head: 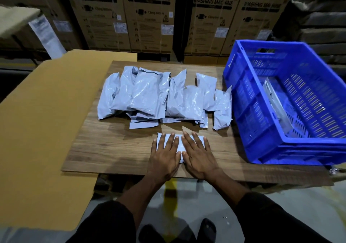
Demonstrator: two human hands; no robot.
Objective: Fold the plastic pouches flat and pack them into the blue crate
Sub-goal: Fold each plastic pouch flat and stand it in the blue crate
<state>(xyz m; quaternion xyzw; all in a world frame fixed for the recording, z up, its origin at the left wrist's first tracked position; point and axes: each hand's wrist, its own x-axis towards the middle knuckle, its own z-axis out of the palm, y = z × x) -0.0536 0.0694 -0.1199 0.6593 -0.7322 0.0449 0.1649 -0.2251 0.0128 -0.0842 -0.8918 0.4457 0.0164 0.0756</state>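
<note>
One blue crate, one pouch inside. One folded pouch under two hands. Loose pouch pile beyond them: roughly eight, overlap hides the exact count.

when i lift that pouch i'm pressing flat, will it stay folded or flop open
The pouch will probably spring partly open: both the left hand and the right hand must press it flat. Its film looks thin and glossy like the crinkled pile, so likely floppy, light and a bit slippery.
</note>
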